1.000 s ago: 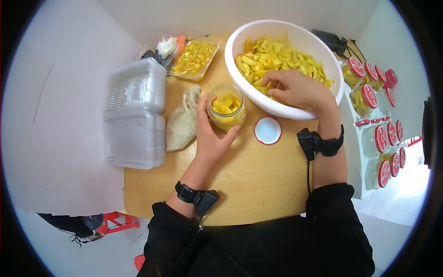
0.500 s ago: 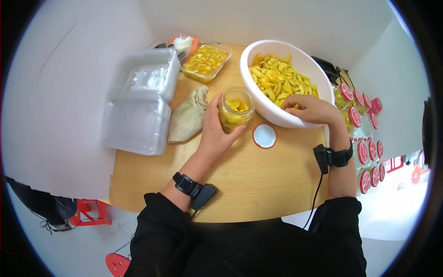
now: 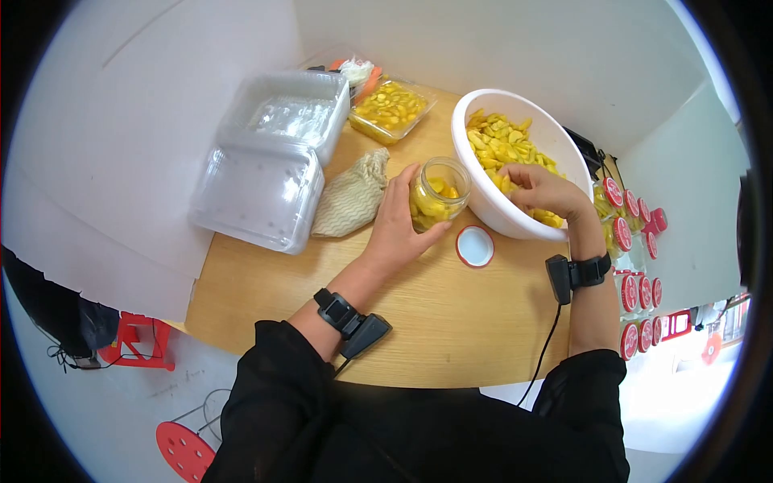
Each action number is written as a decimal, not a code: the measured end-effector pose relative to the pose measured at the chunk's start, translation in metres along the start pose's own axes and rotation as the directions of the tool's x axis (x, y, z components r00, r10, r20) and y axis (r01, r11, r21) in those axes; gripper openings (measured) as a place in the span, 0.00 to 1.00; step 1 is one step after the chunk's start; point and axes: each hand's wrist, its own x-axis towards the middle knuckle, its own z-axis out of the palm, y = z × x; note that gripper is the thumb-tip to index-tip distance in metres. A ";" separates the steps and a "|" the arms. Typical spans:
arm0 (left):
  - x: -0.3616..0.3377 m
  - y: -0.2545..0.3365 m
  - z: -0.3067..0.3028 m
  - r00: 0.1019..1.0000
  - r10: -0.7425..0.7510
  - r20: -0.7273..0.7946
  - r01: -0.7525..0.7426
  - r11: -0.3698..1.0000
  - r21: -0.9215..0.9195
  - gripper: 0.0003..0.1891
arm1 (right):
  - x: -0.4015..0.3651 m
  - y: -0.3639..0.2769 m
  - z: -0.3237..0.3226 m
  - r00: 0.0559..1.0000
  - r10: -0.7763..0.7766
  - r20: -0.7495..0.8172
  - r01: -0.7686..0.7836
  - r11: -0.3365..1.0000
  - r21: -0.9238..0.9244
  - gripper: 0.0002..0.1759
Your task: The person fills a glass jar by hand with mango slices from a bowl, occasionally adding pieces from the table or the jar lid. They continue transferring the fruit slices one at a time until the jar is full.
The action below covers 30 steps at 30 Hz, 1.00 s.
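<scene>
The left hand (image 3: pixel 396 229) gripped an open glass jar (image 3: pixel 440 193) partly filled with yellow slices, beyond the worktop's (image 3: pixel 386 330) centre, toward its far edge. Just right stood the white bowl (image 3: pixel 513 219); inside its near rim, the right hand (image 3: pixel 549 193) had narrowed, fingertips among slices.

The one view comes from the wearer's head, looking forward and steeply down through a wide lens that curves and darkens the frame's edges. Black sleeves (image 3: pixel 278 378) enter from the bottom; the bench (image 3: pixel 451 322) spans the middle, within arm's reach. The jar (image 3: pixel 436 203) sits just above centre, the pale wall (image 3: pixel 483 48) crosses the top, and floor (image 3: pixel 209 362) shows lower left.
</scene>
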 end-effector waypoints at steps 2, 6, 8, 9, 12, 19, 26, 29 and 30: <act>0.000 0.001 -0.001 1.000 0.001 0.003 -0.001 1.000 0.001 0.51 | 0.008 0.003 -0.002 0.995 -0.032 -0.095 0.029 0.999 -0.035 0.16; 0.001 0.001 -0.001 1.000 -0.014 0.015 0.014 1.000 -0.008 0.51 | 0.009 -0.008 0.005 0.962 -0.093 -0.257 0.094 0.996 -0.011 0.16; 0.000 0.001 -0.001 0.999 -0.024 0.021 0.025 1.000 -0.012 0.51 | 0.010 -0.006 0.005 0.948 -0.087 -0.305 0.085 0.996 -0.019 0.17; 0.000 0.000 0.000 0.999 -0.026 0.019 0.026 1.000 -0.011 0.51 | 0.010 -0.005 0.004 0.941 -0.083 -0.329 0.080 0.997 -0.022 0.18; 0.000 0.002 -0.001 0.998 -0.050 0.034 0.050 0.999 -0.020 0.52 | 0.004 -0.007 0.003 0.937 -0.077 -0.341 0.092 0.995 0.028 0.21; 0.000 0.003 -0.002 0.993 -0.101 0.067 0.102 0.995 -0.001 0.53 | 0.010 0.023 0.006 0.864 -0.173 -0.474 0.132 0.984 -0.120 0.22; -0.001 0.002 -0.001 0.991 -0.113 0.073 0.116 0.993 -0.032 0.53 | 0.001 0.013 0.011 0.848 -0.175 -0.500 0.045 0.964 -0.261 0.22; 0.001 0.007 -0.003 0.988 -0.130 0.085 0.134 0.990 -0.046 0.52 | 0.002 0.016 0.015 0.822 -0.246 -0.513 0.096 0.948 -0.302 0.19; 0.001 0.008 -0.003 0.988 -0.129 0.086 0.133 0.991 -0.035 0.53 | 0.002 0.017 0.016 0.805 -0.285 -0.520 0.121 0.938 -0.326 0.18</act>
